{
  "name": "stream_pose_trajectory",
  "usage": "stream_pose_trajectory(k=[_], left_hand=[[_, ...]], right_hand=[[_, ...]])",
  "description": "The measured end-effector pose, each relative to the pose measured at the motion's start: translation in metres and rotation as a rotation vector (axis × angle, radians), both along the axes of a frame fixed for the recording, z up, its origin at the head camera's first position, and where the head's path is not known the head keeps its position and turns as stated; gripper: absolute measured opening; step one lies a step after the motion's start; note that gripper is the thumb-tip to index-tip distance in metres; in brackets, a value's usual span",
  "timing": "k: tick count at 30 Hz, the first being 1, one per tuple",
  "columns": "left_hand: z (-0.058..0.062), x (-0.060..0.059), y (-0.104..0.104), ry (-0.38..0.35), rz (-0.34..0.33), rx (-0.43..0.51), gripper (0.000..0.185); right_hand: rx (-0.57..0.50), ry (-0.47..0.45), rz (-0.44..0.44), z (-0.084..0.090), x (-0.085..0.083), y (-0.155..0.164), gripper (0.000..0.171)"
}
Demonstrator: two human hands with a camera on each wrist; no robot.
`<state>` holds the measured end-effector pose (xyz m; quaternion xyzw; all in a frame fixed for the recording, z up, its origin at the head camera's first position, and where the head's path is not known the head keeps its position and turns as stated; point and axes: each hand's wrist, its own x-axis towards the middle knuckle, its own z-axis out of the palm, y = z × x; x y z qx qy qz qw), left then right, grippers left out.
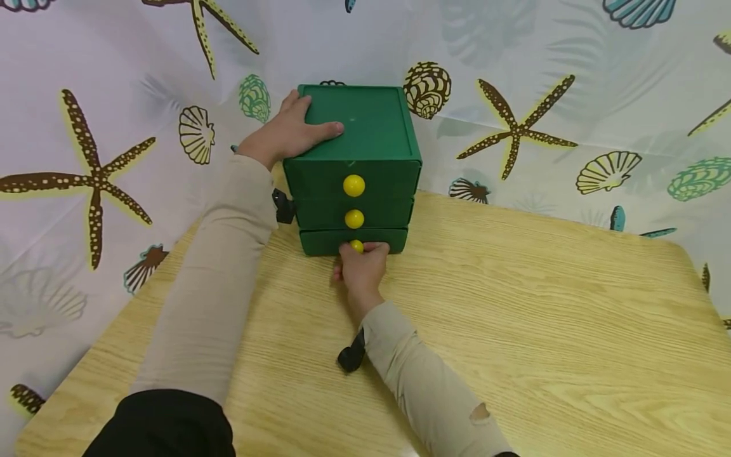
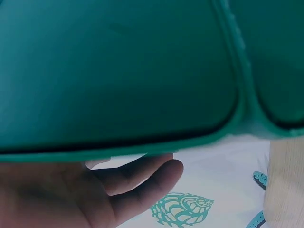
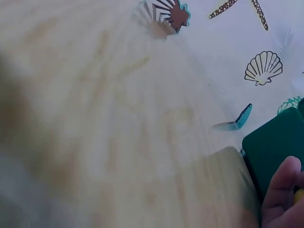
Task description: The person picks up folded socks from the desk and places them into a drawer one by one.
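Note:
A green three-drawer chest (image 1: 356, 139) stands at the back of a wooden table (image 1: 514, 330), each drawer with a yellow ball knob. My left hand (image 1: 285, 133) lies flat on the chest's top left corner, thumb stretched across the lid; in the left wrist view the left hand (image 2: 85, 194) lies against the green chest (image 2: 118, 71). My right hand (image 1: 361, 266) pinches the bottom drawer's knob (image 1: 356, 245), which shows only partly between the fingers. The right wrist view catches one fingertip (image 3: 280, 190) beside the green drawer front (image 3: 275, 147). All drawers look closed.
A sheet printed with starfish and shells (image 1: 514, 127) hangs behind and to the left of the table. Bare wooden tabletop spreads to the right and in front of the chest. Black wrist straps (image 1: 351, 352) sit on both sleeves.

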<state>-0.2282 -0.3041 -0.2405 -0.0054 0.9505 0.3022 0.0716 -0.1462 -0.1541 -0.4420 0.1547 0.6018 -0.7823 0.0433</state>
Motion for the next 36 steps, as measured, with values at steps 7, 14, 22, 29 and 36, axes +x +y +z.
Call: stream_pose_trajectory(k=[7, 14, 22, 29, 36], left_hand=[[0.002, 0.0, 0.003, -0.037, -0.034, -0.039, 0.099], [0.001, 0.0, -0.001, -0.04, -0.042, -0.047, 0.101], [0.001, 0.0, -0.003, 0.068, -0.017, -0.14, 0.09], [0.003, 0.033, -0.007, 0.185, 0.011, -0.163, 0.073], [-0.016, 0.086, 0.029, 0.399, -0.082, -0.194, 0.061]], right_hand=[[-0.047, 0.003, 0.038, 0.0, -0.002, 0.006, 0.041], [-0.059, 0.016, 0.119, 0.002, 0.001, 0.015, 0.041], [0.105, 0.039, 0.389, 0.013, -0.005, 0.062, 0.029], [0.476, 0.247, 0.462, 0.035, -0.002, 0.13, 0.048], [0.917, 0.463, 0.483, 0.053, 0.01, 0.2, 0.058]])
